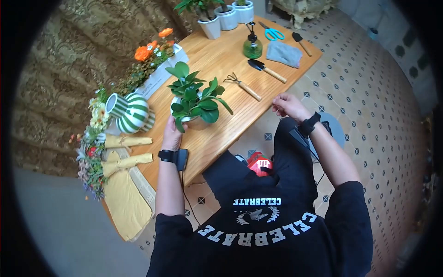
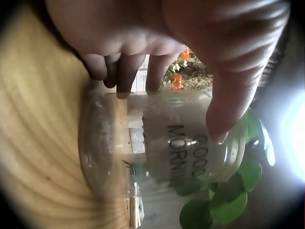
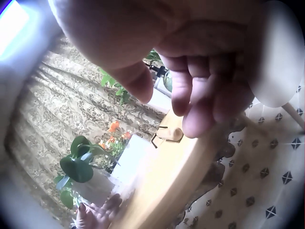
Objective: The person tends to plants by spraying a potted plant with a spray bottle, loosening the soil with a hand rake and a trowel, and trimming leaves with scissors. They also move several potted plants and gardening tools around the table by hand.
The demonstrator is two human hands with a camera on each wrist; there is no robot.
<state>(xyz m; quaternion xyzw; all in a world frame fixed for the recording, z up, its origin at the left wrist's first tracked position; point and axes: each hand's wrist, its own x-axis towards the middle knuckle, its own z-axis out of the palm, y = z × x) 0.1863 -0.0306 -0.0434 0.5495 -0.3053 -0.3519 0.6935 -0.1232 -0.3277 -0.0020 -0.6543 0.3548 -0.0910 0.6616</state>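
A leafy green plant (image 1: 198, 101) grows in a clear glass pot (image 2: 162, 143) lettered "GOOD MORNING", which stands on the wooden table. My left hand (image 1: 171, 137) grips this pot from its left side, thumb near the rim and fingers round the far side in the left wrist view. In the head view the leaves hide most of the glass. My right hand (image 1: 291, 107) hangs beside the table's front edge with its fingers loosely bent and nothing in them. Nearest to it on the tabletop lies a small hand rake (image 1: 244, 87) with a wooden handle.
Further right lie a trowel (image 1: 267, 70), a grey cloth (image 1: 284, 54), teal scissors (image 1: 273, 33) and a small shovel (image 1: 302, 44), near a green spray bottle (image 1: 252, 47). On the left are a striped vase (image 1: 134, 113), yellow paper (image 1: 124, 198) and a flower planter (image 1: 161, 71).
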